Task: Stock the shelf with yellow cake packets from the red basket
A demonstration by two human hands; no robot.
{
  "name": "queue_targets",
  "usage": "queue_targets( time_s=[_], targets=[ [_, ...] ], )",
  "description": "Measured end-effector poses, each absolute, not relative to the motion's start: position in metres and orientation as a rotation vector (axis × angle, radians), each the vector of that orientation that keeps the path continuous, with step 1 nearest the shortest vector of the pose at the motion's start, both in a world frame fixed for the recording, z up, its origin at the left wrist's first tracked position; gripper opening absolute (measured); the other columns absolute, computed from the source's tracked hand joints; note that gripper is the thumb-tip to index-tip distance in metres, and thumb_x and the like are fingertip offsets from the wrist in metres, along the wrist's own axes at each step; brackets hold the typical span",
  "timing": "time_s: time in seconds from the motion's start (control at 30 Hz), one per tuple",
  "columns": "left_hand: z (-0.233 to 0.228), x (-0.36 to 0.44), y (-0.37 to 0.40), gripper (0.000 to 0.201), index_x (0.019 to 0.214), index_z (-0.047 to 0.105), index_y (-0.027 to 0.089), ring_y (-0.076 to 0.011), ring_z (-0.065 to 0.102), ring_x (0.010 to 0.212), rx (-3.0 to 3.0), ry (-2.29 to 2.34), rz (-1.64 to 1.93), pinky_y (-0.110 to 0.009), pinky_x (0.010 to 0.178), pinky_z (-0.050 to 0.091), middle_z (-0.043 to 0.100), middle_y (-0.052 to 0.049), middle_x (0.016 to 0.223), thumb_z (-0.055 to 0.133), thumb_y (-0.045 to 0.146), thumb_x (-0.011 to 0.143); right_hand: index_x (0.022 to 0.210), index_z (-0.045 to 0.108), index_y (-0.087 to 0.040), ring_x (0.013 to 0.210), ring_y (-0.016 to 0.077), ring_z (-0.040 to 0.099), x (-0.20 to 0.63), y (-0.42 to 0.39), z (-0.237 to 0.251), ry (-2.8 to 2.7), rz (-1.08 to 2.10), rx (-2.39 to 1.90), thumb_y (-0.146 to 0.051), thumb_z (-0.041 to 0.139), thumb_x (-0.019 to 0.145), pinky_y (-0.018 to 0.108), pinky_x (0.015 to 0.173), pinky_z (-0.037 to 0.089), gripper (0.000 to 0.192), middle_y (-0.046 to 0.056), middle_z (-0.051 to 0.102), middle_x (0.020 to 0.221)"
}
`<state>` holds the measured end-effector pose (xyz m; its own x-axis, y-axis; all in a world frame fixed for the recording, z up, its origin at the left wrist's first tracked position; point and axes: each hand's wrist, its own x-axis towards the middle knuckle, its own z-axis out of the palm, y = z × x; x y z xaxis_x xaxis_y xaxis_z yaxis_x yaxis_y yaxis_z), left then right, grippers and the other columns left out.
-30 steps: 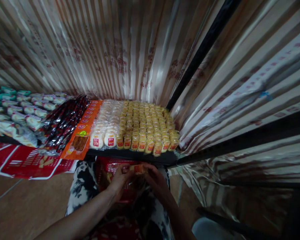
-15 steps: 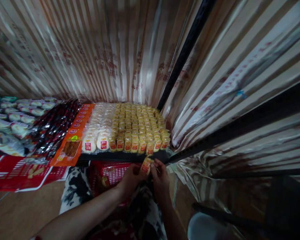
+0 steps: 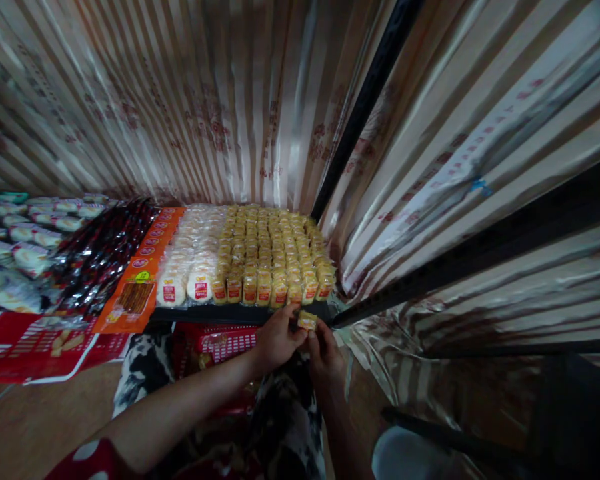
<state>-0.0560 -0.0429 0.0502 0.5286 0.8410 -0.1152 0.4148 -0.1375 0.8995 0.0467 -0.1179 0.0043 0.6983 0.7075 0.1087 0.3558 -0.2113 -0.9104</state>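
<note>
My left hand (image 3: 276,338) and my right hand (image 3: 324,348) both pinch one small yellow snack packet (image 3: 307,321) with a red label. They hold it just below the front right edge of a dark shelf (image 3: 220,313). On that shelf stand several rows of the same yellow packets (image 3: 273,257), packed tight. To their left lie round white cakes (image 3: 193,267) in clear wrap. A red basket (image 3: 220,343) sits on my lap under my left wrist.
Left of the white cakes lie an orange snack pack (image 3: 137,283), dark red-black packets (image 3: 100,257) and white-green packets (image 3: 15,233). A red printed sheet (image 3: 35,347) hangs below. Striped shiny curtains (image 3: 205,107) and a black pole (image 3: 360,113) close in the back and right.
Both hands have risen from my lap with the yellow packet and brought it up to the shelf's front edge. The view has shifted slightly right.
</note>
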Motion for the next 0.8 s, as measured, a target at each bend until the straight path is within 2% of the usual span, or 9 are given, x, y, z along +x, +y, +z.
queue_targets(
  time_s=[0.17, 0.3, 0.37, 0.6, 0.73, 0.8],
  targets=[
    [0.061, -0.044, -0.030, 0.034, 0.108, 0.057, 0.019, -0.0159, 0.060, 0.088, 1.904, 0.996, 0.487, -0.029, 0.083, 0.048, 0.065, -0.003, 0.098, 0.055, 0.018, 0.074, 0.120, 0.053, -0.014, 0.100, 0.0226, 0.062, 0.044, -0.118, 0.008, -0.955, 0.231, -1.796, -0.042, 0.042, 0.086, 0.039, 0.084, 0.051, 0.045, 0.014, 0.063, 0.112],
    [0.072, -0.032, -0.019, 0.030, 0.105, 0.056, 0.018, -0.0162, 0.059, 0.087, 2.049, 1.038, 0.562, -0.029, 0.082, 0.048, 0.063, -0.004, 0.095, 0.053, 0.018, 0.075, 0.126, 0.047, -0.013, 0.115, 0.0264, 0.051, 0.036, -0.118, 0.021, -1.059, -0.121, -1.753, -0.032, 0.043, 0.088, 0.049, 0.093, 0.044, 0.043, 0.018, 0.055, 0.122],
    [0.077, -0.023, -0.015, 0.028, 0.104, 0.055, 0.018, -0.0163, 0.058, 0.088, 2.105, 1.054, 0.572, -0.029, 0.082, 0.047, 0.063, -0.005, 0.095, 0.052, 0.019, 0.077, 0.128, 0.045, -0.014, 0.118, 0.0266, 0.048, 0.031, -0.119, 0.024, -1.088, -0.165, -1.731, -0.029, 0.040, 0.089, 0.052, 0.094, 0.042, 0.042, 0.018, 0.053, 0.124],
    [0.075, 0.010, -0.007, 0.019, 0.099, 0.053, 0.017, -0.0181, 0.055, 0.093, 2.206, 1.026, 0.415, -0.029, 0.085, 0.046, 0.060, -0.008, 0.102, 0.046, 0.022, 0.082, 0.137, 0.032, -0.014, 0.126, 0.0249, 0.040, 0.032, -0.116, 0.004, -1.032, 0.172, -1.730, -0.029, 0.032, 0.089, 0.050, 0.102, 0.036, 0.050, 0.017, 0.041, 0.137],
    [0.062, 0.023, -0.008, 0.015, 0.094, 0.054, 0.018, -0.0183, 0.053, 0.087, 2.128, 1.043, 0.391, -0.029, 0.081, 0.046, 0.056, -0.008, 0.099, 0.046, 0.021, 0.082, 0.141, 0.025, -0.016, 0.133, 0.0228, 0.030, 0.034, -0.111, -0.001, -1.001, 0.302, -1.741, -0.031, 0.030, 0.090, 0.050, 0.108, 0.026, 0.053, 0.015, 0.034, 0.143],
    [0.052, 0.031, -0.009, 0.014, 0.092, 0.055, 0.019, -0.0176, 0.052, 0.084, 2.080, 1.054, 0.418, -0.028, 0.079, 0.046, 0.055, -0.008, 0.098, 0.046, 0.018, 0.082, 0.141, 0.024, -0.016, 0.133, 0.0224, 0.030, 0.034, -0.109, -0.001, -0.975, 0.347, -1.750, -0.032, 0.029, 0.091, 0.049, 0.108, 0.026, 0.053, 0.015, 0.034, 0.143]
  ],
)
